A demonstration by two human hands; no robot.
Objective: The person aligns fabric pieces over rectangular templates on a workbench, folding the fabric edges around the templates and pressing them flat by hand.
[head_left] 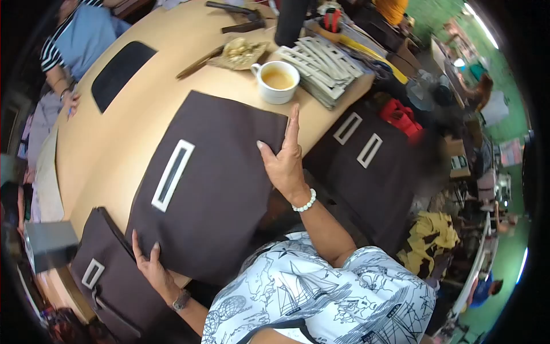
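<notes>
A large dark brown panel (220, 172) with a white-framed slot (173, 175) lies before me, partly on the table and over its edge. My right hand (285, 157) is at its right edge, thumb over the top and fingers stretched along the side. At the lower left edge is my left hand (150, 264), its thumb and index finger apart, the other fingers hidden under the panel. To the lower left rests a second dark piece (117, 275) with a white frame. Another dark piece (366, 189) with two white frames lies at the right.
On the wooden table (120, 143) stand a cup of coffee (277, 80), a stack of white frames (323, 69), a crumpled wrapper (243, 53) and a hammer (238, 14). A black panel (122, 74) lies near another person's hand (70, 102). Yellow scraps (429, 238) are at the right.
</notes>
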